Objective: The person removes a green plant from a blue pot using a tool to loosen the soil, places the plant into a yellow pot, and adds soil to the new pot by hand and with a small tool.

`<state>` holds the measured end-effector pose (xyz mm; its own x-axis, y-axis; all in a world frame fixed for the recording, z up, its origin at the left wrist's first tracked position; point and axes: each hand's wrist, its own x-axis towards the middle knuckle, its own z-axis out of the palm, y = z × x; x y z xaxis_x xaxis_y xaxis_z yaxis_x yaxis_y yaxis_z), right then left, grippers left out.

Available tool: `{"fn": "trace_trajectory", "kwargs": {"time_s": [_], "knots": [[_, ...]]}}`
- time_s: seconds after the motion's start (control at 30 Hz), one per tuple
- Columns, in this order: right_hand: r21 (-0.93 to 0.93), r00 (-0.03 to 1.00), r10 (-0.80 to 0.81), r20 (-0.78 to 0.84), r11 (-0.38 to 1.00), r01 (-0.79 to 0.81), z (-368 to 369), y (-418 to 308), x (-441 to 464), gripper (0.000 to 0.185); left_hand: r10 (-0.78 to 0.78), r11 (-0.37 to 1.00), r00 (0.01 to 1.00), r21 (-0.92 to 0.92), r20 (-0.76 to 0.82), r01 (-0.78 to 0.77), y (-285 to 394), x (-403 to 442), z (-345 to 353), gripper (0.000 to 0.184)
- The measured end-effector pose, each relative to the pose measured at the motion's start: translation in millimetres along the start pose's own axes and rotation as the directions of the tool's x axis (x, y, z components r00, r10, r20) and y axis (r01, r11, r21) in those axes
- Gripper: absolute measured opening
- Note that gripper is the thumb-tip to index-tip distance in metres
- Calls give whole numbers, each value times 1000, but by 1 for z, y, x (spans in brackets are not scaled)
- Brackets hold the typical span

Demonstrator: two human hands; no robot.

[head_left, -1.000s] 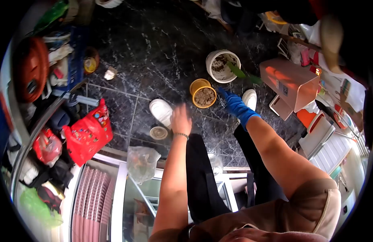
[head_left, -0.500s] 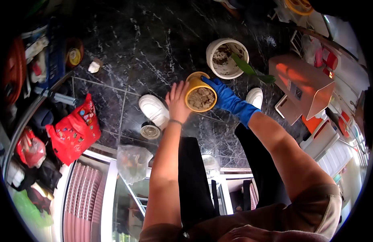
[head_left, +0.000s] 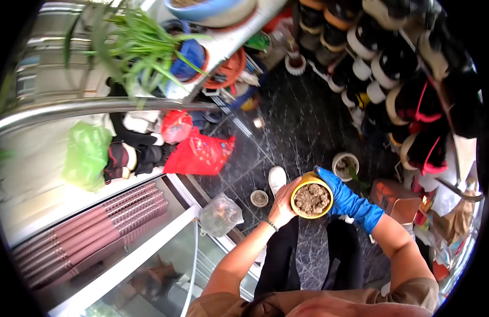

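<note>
A yellow pot (head_left: 312,197) full of dry, lumpy soil is held up off the floor between both hands. My left hand (head_left: 284,203), bare with a bracelet at the wrist, presses round its left side. My right hand (head_left: 342,194), in a blue glove, grips its upper right side, with the fingertips near the rim. Beyond them on the dark floor stands a white pot (head_left: 345,166) with soil and a green leaf. A small round dish (head_left: 259,198) lies on the floor to the left of the pot.
A red bag (head_left: 200,153), a green bag (head_left: 87,156) and a clear plastic bag (head_left: 221,215) are at the left. Leafy plants (head_left: 144,50) stand above a metal rail (head_left: 96,107). Shoes (head_left: 384,66) fill a rack at the upper right. A pink box (head_left: 395,201) stands at the right.
Both hands have closed on the yellow pot and lifted it from the floor towards the body. The view has swung left, bringing in the plants and the shoe rack.
</note>
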<state>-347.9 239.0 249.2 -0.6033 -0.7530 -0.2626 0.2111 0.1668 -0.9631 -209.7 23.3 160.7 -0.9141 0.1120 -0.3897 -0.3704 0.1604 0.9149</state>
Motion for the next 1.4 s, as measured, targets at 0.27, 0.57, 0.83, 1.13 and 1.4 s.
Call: {"fn": "trace_trajectory", "kwargs": {"time_s": [0.27,0.57,0.83,1.13,1.4], "knots": [[-15,914,-390,115,919,394,11,-188,106,121,102,935,974,-315,-203,-163,202,10,-149,80],[-62,820,-572,16,818,572,35,-287,206,145,374,926,916,8,-142,-377,349,20,-285,97],[-103,797,-533,-285,843,528,24,-298,266,141,372,879,849,-152,-374,-452,299,65,-295,94],[-80,836,-431,-339,899,431,18,-284,289,137,419,787,660,612,-624,79,258,88,-350,23],[-33,846,-354,-399,927,373,31,-246,270,138,572,519,622,824,-534,229,273,127,-350,64]]}}
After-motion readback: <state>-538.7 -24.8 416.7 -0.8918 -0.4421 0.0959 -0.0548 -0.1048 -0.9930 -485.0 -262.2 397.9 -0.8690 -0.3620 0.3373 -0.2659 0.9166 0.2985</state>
